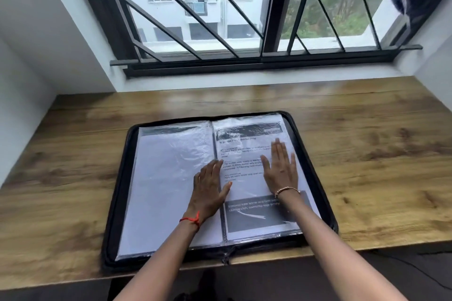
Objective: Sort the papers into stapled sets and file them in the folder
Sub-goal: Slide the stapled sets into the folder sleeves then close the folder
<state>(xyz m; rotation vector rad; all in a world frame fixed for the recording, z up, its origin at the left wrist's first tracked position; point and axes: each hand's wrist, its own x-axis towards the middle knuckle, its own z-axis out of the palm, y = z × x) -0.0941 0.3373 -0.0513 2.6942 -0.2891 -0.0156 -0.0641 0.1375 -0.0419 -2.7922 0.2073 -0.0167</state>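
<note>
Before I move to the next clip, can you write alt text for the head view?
A person's left hand and right hand press flat on an open zip folder on a wooden table; the right rests on a printed page in a clear sleeve. A barred window is behind.

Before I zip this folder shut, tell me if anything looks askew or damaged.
Nothing looks damaged. The folder sits slightly skewed on the table, its near edge at the table's front rim. The left sleeve is wrinkled.

Wooden table (354,154) bears open folder (315,178) (black, zippered).
</note>
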